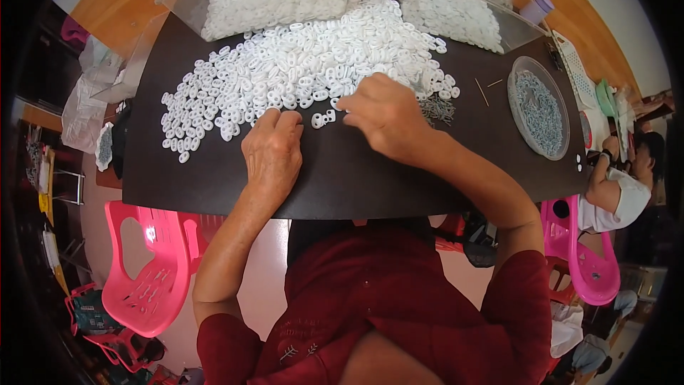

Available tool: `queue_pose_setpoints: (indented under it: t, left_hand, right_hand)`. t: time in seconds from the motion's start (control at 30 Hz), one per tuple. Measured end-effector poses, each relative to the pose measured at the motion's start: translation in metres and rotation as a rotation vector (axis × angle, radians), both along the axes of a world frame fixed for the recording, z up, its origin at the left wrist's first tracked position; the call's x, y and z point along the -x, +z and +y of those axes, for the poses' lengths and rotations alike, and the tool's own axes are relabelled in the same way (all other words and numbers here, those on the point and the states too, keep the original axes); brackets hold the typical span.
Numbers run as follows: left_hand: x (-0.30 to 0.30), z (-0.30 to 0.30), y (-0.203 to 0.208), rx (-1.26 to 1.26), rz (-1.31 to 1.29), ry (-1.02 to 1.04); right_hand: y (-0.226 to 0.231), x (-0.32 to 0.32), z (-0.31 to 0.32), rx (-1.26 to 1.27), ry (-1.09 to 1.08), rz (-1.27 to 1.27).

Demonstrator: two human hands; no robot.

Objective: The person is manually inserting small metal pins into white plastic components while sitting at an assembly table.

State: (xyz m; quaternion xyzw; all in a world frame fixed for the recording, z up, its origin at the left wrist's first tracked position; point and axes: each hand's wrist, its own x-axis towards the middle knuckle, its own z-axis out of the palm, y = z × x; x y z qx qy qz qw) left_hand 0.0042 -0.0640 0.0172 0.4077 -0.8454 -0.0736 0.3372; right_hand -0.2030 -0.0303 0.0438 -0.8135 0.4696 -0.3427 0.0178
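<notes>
Cannot see fingertips of the left hand point(273, 146), curled downward. Cannot confirm any item within curled fingers of the right hand point(386, 115). Cannot resolve fine detail on small white pieces point(318, 120) between both hands. Note screw pile point(439, 111) partly hidden behind right hand, left clear bin point(187, 11) cut off by top edge.

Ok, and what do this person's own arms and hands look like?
The left hand and right hand wear no gloves, so the fingers are uncovered. The forearms are bare too, with no watch showing. Short, dark red sleeves end near the elbows.
</notes>
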Motion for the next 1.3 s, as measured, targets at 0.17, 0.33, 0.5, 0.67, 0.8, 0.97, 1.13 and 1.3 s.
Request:
queue_pose_setpoints:
  t: [0.17, 0.33, 0.5, 0.67, 0.8, 0.97, 1.13, 1.3]
  left_hand:
    - [0.001, 0.003, 0.002, -0.019, 0.101, -0.031]
    - [0.009, 0.000, 0.001, 0.003, -0.014, -0.075]
    - [0.008, -0.004, -0.002, 0.012, -0.051, -0.067]
    - [0.005, 0.009, 0.013, -0.078, 0.168, -0.047]
    - [0.010, 0.025, 0.007, -0.470, 0.542, -0.136]
    - [0.027, 0.037, 0.010, -0.978, 0.948, -0.166]
    - [0.020, 0.048, 0.009, -0.901, 0.871, -0.146]
    - [0.007, 0.050, 0.011, -0.547, 0.515, -0.216]
  right_hand:
    - [-0.025, -0.015, -0.014, -0.001, 0.028, 0.168]
    - [-0.027, -0.016, -0.018, 0.044, 0.068, 0.213]
    - [-0.034, -0.014, -0.018, 0.156, 0.072, 0.229]
    - [-0.027, -0.017, -0.003, -0.126, -0.060, -0.199]
    - [-0.001, -0.021, 0.009, -0.682, -0.200, -0.676]
    - [-0.006, -0.032, 0.023, -0.707, -0.170, -0.821]
    - [-0.014, -0.041, 0.039, -0.652, -0.150, -0.889]
    - [-0.020, -0.041, 0.055, -0.660, -0.135, -0.856]
